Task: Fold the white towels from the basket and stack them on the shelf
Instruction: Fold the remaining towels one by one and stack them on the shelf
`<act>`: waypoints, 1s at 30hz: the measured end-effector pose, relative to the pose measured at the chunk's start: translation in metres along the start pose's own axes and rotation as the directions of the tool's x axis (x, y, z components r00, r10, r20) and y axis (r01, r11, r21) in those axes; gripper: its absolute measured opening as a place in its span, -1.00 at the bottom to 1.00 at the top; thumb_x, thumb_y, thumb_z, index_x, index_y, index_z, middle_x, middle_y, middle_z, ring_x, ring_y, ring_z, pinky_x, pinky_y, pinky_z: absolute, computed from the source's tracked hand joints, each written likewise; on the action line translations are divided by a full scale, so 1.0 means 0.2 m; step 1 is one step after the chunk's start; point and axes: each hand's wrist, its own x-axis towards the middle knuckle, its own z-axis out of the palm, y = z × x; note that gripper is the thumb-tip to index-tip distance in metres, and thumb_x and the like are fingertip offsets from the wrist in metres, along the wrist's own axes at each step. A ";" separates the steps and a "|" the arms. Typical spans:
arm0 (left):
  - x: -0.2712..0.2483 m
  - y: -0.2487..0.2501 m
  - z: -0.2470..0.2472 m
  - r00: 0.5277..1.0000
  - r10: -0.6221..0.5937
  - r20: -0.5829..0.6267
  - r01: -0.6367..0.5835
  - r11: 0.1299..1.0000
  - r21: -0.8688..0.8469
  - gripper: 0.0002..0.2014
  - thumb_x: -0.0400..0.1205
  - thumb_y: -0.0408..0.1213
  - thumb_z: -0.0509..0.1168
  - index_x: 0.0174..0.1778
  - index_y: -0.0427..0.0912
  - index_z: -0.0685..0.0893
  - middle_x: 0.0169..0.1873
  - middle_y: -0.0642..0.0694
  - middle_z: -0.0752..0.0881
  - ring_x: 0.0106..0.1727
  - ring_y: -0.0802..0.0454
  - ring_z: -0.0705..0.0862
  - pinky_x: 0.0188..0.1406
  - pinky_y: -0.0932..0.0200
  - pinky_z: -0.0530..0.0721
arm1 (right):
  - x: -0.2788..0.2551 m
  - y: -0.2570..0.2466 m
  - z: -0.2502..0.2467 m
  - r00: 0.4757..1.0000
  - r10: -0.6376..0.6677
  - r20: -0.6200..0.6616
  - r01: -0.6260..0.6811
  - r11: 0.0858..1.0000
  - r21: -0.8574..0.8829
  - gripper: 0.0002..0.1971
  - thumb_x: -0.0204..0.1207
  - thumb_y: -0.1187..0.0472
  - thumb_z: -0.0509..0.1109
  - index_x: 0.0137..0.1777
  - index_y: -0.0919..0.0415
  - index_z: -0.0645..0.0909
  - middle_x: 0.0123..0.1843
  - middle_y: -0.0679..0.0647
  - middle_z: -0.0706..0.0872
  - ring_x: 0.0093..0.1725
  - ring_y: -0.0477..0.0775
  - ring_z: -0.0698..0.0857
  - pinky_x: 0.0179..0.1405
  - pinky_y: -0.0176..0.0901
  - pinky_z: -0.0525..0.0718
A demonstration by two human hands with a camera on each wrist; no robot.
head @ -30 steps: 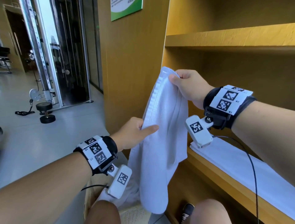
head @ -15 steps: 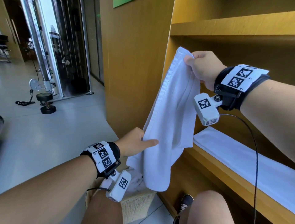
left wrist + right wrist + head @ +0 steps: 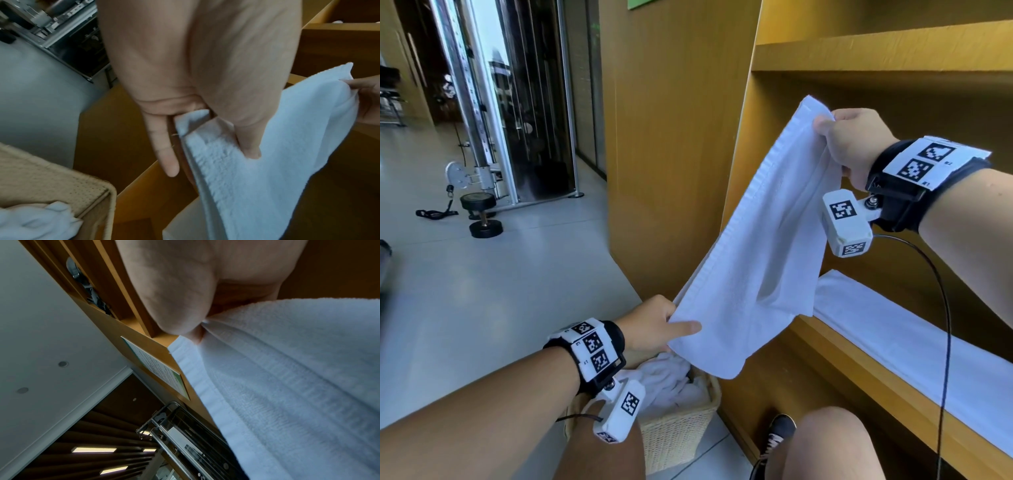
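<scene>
A white towel hangs stretched on a slant between my two hands, in front of the wooden shelf unit. My right hand pinches its upper corner, high and to the right; the wrist view shows thumb and fingers closed on the towel. Lower left, my left hand pinches the other corner of the hemmed edge, just above the wicker basket. In the left wrist view the thumb presses the towel against the curled fingers. More crumpled white towels lie in the basket.
A flat white cloth lies along the low shelf board on the right. An upper shelf board runs above my right hand. A dumbbell and a cable machine stand on the grey floor at far left. My knees and a shoe are below.
My hands have drawn apart: the left slid down the hem toward the basket while the right kept the top corner near the shelf. The towel went from hanging bunched to stretched on a slant.
</scene>
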 end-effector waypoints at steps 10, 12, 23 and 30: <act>0.01 -0.13 -0.16 0.944 -0.150 -0.294 0.019 0.914 -0.405 -0.76 0.73 -0.15 0.46 0.12 -0.27 0.86 0.04 -0.11 0.92 0.17 -0.10 0.88 0.05 0.05 0.86 | -0.01 0.12 -0.10 0.988 0.151 -0.033 -0.149 0.987 0.062 -0.71 0.74 0.02 0.26 0.09 0.21 0.72 0.32 0.39 0.77 0.27 0.44 0.77 0.37 0.39 0.74; 0.02 -0.14 -0.20 0.911 -0.165 -0.378 -0.026 0.892 -0.451 -0.71 0.71 -0.15 0.50 0.13 -0.33 0.85 0.04 -0.14 0.92 0.17 -0.12 0.87 0.02 0.07 0.84 | -0.02 0.16 -0.12 0.982 0.185 -0.039 -0.182 0.980 0.080 -0.68 0.75 0.03 0.26 0.15 0.27 0.72 0.31 0.38 0.78 0.29 0.45 0.76 0.36 0.36 0.75; 0.07 0.05 -0.41 0.775 -0.186 -0.604 -0.198 0.836 -0.512 -0.72 0.58 -0.22 0.64 -0.05 -0.39 0.81 -0.05 -0.30 0.89 -0.08 -0.16 0.78 -0.01 -0.02 0.70 | -0.10 0.40 -0.25 0.958 0.286 -0.013 -0.281 0.946 0.162 -0.80 0.82 0.18 0.22 -0.02 0.09 0.62 0.30 0.32 0.75 0.15 0.31 0.75 -0.10 0.10 0.76; 0.14 0.20 -0.49 0.767 -0.111 -0.632 -0.250 0.856 -0.453 -0.88 0.62 -0.21 0.61 -0.15 -0.17 0.87 0.00 -0.23 0.91 -0.12 -0.07 0.84 -0.06 0.05 0.75 | -0.18 0.55 -0.35 0.944 0.330 0.015 -0.322 0.907 0.273 -0.70 0.85 0.29 0.16 0.44 0.27 0.65 0.38 0.26 0.75 0.37 0.32 0.71 0.37 0.19 0.71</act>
